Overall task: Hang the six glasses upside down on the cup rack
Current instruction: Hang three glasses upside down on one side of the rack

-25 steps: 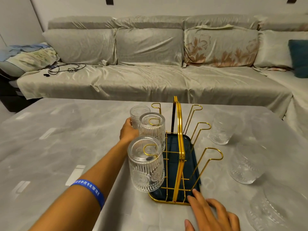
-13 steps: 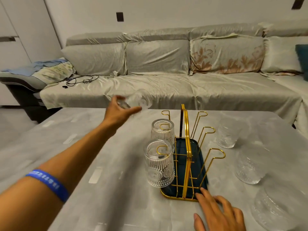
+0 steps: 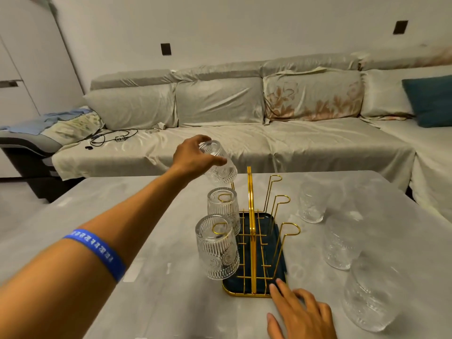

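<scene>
The gold wire cup rack (image 3: 252,241) with a dark tray base stands mid-table. Two ribbed glasses hang upside down on its left prongs: a near glass (image 3: 217,248) and a middle glass (image 3: 223,207). My left hand (image 3: 193,156) grips a third glass (image 3: 219,162), turned mouth-down and tilted, just above the far left prong. My right hand (image 3: 299,313) lies flat on the table, fingertips touching the rack's near right corner. Three more glasses stand on the table to the right: far (image 3: 311,203), middle (image 3: 341,242), near (image 3: 371,293). The right prongs are bare.
A grey sofa (image 3: 244,143) runs behind the grey table (image 3: 122,241), with a black cable (image 3: 112,138) and a folded blanket at its left end and a teal cushion (image 3: 430,101) at its right.
My left hand lifted the far glass up and away from the rack, then swung it back over the far left prong, mouth down. The right hand stayed at the rack's corner.
</scene>
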A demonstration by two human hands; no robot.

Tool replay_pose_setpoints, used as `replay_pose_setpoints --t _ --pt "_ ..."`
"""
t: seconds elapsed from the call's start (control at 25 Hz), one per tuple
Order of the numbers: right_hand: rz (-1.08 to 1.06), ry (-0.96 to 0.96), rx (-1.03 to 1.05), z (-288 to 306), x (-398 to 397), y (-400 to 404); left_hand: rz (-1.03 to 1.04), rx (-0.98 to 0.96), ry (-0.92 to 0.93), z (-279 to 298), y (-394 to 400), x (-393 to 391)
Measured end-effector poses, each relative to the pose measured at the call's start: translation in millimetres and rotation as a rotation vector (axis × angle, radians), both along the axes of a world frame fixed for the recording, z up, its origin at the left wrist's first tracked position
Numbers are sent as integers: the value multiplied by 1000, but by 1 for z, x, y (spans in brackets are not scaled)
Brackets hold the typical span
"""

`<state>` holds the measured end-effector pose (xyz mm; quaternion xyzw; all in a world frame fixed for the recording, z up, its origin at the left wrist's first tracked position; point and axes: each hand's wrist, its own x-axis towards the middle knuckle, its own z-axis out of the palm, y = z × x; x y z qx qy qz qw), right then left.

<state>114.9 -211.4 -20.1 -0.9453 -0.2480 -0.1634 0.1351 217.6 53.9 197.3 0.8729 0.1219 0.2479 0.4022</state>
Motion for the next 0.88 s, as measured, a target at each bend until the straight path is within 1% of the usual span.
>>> replay_pose_setpoints --t 0.16,0.48,0.52,0.68,0.76,0.84,0.88 --pt "3 -31 6 -4 6 1 31 56 96 -16 -9 24" --pt "29 -50 55 -14 13 2 3 113 272 -48 -14 43" --pt "29 -38 42 -13 13 2 6 128 292 -52 -15 45" --pt "37 -93 3 -14 13 1 37 152 341 -59 -14 48" --pt "32 -79 -6 -13 12 1 37 160 370 -61 -14 49" --pt "27 -86 -19 -11 11 -1 -3 114 388 -61 -14 48" --pt "31 -74 -27 -10 10 -1 -45 21 366 -57 -14 44"
